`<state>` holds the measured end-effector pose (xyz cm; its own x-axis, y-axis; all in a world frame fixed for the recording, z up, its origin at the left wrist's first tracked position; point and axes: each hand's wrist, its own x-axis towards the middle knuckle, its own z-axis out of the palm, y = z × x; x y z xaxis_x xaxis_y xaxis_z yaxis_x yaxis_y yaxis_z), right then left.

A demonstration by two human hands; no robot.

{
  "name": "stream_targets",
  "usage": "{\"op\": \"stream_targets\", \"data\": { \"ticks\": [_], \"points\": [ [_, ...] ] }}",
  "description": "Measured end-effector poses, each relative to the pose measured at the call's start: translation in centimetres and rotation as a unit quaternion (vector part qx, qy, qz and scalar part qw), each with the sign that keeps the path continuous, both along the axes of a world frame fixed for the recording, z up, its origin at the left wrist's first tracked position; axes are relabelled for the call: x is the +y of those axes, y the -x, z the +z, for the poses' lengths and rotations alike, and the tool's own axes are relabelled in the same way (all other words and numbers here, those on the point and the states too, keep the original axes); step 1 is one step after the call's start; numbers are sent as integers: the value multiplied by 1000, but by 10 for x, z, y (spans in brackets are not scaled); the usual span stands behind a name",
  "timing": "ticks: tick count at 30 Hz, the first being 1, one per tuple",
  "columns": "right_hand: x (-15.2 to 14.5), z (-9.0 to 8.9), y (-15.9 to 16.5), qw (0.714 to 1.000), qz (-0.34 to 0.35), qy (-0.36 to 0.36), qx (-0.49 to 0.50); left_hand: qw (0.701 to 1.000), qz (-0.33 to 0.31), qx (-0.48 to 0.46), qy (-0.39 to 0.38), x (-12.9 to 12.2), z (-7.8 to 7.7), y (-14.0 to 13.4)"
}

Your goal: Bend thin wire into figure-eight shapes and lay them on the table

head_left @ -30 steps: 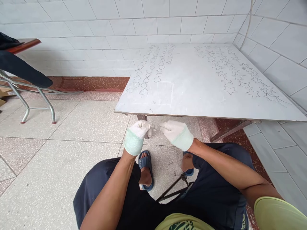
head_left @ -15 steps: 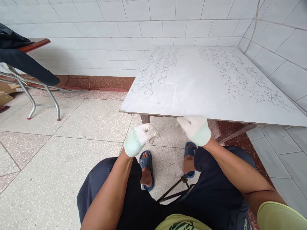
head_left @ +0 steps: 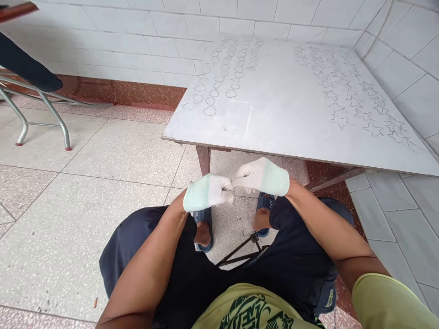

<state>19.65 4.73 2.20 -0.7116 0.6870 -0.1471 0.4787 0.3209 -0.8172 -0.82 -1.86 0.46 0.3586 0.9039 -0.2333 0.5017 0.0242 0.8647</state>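
My left hand (head_left: 216, 191), in a white glove with a pale green cuff, is closed in a pinch in front of the table edge. My right hand (head_left: 255, 175), gloved alike, is also pinched shut, its fingertips meeting those of the left. A thin wire (head_left: 238, 211) shows faintly below the fingers; most of it is hidden by the gloves. On the table lie rows of looped wire shapes (head_left: 231, 90) at the left and star-shaped wire pieces (head_left: 341, 120) at the right.
The white tabletop (head_left: 281, 109) stands just beyond my hands, against tiled walls. Beneath my hands are my sandalled feet (head_left: 204, 228) and a dark metal stand (head_left: 254, 238) between my legs. A metal-legged stool (head_left: 51, 109) with dark cloth is at the left.
My hands have come together from apart, the right moving left and the left moving slightly right. The view has tilted down, so the table sits higher.
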Motion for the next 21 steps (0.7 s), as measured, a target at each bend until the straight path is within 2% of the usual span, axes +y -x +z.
{"op": "stream_targets", "data": {
  "ticks": [2,7,11,14,17,21],
  "points": [
    [4,-3,0,1000,-14,2,21,1000,22,5,-1,3,-1,3],
    [16,-8,-2,989,-102,-99,29,985,145,-69,-69,9,0,12],
    [20,-8,-3,982,-158,-91,50,977,190,-90,-48,10,-10,2],
    [19,-9,-2,978,-176,-97,62,972,204,-16,-117,8,-21,-8],
    [20,-12,0,978,-175,-91,64,964,185,27,-190,3,-25,-10],
    [26,-14,2,991,-119,12,60,961,152,91,-214,-3,-23,-5]
  ]
}}
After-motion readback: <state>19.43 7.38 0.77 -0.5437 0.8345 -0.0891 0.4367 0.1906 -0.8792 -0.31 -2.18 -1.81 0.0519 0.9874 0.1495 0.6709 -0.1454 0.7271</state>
